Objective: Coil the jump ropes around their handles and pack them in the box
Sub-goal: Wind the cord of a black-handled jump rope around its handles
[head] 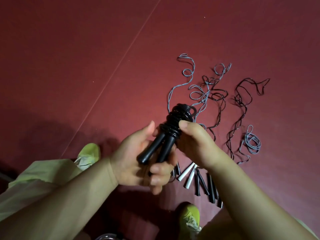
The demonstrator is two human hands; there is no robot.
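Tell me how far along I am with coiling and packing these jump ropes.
Nearly done: the black rope is wound around its paired black handles, gripped by your left hand and right hand. Left: the loose grey ropes and dark ropes on the red floor. No box is in view, so nothing shows as packed.

no readable text, label, brand, number or sign anywhere in view.
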